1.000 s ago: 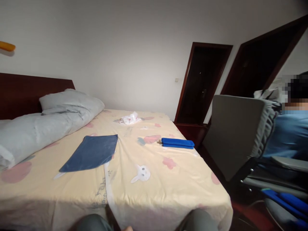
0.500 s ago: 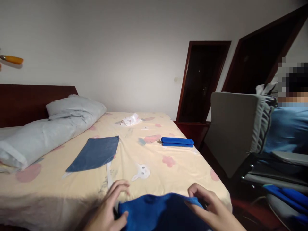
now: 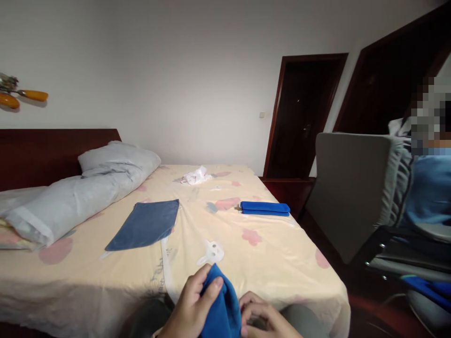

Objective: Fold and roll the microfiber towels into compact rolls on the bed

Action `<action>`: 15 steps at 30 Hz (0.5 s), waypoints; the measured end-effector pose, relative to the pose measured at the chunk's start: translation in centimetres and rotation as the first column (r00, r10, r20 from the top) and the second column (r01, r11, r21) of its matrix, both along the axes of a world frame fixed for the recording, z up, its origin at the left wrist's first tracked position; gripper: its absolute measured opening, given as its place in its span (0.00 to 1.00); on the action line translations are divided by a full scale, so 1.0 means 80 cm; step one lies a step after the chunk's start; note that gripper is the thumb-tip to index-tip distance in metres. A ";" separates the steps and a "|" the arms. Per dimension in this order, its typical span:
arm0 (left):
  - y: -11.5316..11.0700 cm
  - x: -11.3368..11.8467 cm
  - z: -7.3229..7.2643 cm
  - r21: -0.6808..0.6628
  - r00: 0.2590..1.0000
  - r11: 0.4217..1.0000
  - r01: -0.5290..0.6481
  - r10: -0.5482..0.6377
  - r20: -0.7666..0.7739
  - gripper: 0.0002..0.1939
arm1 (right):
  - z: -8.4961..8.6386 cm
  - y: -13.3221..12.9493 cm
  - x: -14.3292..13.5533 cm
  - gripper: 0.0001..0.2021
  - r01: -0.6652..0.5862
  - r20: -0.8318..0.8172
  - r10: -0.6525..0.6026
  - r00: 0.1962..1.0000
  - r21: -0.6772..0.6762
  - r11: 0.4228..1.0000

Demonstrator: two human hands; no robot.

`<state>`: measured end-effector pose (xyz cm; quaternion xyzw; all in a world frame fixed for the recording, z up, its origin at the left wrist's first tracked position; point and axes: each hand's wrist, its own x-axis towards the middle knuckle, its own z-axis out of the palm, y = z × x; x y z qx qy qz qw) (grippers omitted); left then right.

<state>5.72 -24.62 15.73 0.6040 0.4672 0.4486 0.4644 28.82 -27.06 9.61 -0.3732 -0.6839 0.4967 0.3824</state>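
Bottom centre of frame: both hands on one bright blue cloth (image 3: 221,307), bunched up between them at the near edge of the bed (image 3: 282,263). Left hand (image 3: 192,307) is closed around it, thumb and fingers pinching the top fold. Right hand (image 3: 266,319) sits just beside it, fingers curled at the cloth's lower right side; whether it really grips, I can't tell (its palm is partly cut off by the frame). Left is the one clearly holding. The cloth's long axis stands roughly upright, peak pointing away toward mid-bed.

Count, cloths: three. The held one, one dark blue cloth (image 3: 146,225) spread flat left of centre, one folded blue cloth (image 3: 265,208) right of centre, long axis running left-right. Both well apart from the hands.

Also one grey duvet (image 3: 81,192) at left, one white bag (image 3: 196,176) further back. A person sits in a chair (image 3: 348,188) at right.
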 end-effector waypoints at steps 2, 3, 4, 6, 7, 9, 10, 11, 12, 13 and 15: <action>0.003 -0.005 -0.007 -0.061 0.981 0.984 -0.165 0.171 0.090 0.27 | -0.009 -0.005 -0.002 0.17 0.033 -0.142 -0.038 0.989 -0.040 0.999; 0.004 -0.007 -0.009 -0.075 0.967 0.973 -0.217 0.224 0.121 0.28 | -0.009 -0.007 -0.005 0.17 0.038 -0.221 -0.054 0.974 -0.076 0.996; 0.005 -0.007 -0.009 -0.073 0.958 0.968 -0.241 0.249 0.145 0.28 | -0.007 -0.009 -0.008 0.16 0.016 -0.291 -0.046 0.955 -0.105 0.994; 0.007 -0.007 -0.004 -0.060 0.968 0.982 -0.181 0.188 0.165 0.27 | -0.005 -0.009 -0.019 0.20 -0.082 -0.341 0.036 0.940 -0.120 0.989; 0.008 -0.006 0.000 -0.058 0.976 0.991 -0.121 0.129 0.176 0.26 | -0.008 -0.007 -0.026 0.27 -0.120 -0.315 0.080 0.946 -0.110 0.987; 0.008 -0.004 0.010 -0.063 0.973 0.998 0.014 0.001 0.233 0.24 | -0.019 0.006 -0.038 0.41 -0.090 -0.243 0.071 0.967 -0.071 0.993; 0.008 -0.003 0.015 -0.073 0.957 0.994 0.080 -0.056 0.284 0.23 | -0.027 0.014 -0.043 0.44 -0.020 -0.236 0.009 0.972 -0.045 0.999; 0.007 -0.003 0.020 -0.087 0.932 0.987 0.137 -0.098 0.348 0.22 | -0.034 0.024 -0.046 0.47 0.071 -0.258 -0.072 0.963 -0.011 0.997; 0.006 -0.003 0.024 -0.102 0.900 0.977 0.187 -0.128 0.417 0.22 | -0.039 0.033 -0.048 0.50 0.161 -0.298 -0.146 0.944 0.027 0.987; 0.005 -0.004 0.028 -0.121 0.863 0.964 0.235 -0.150 0.483 0.22 | -0.041 0.042 -0.049 0.52 0.220 -0.324 -0.188 0.927 0.064 0.973; 0.003 -0.007 0.032 -0.159 0.796 0.940 0.303 -0.158 0.584 0.21 | -0.037 0.054 -0.051 0.49 0.204 -0.277 -0.164 0.947 0.122 0.971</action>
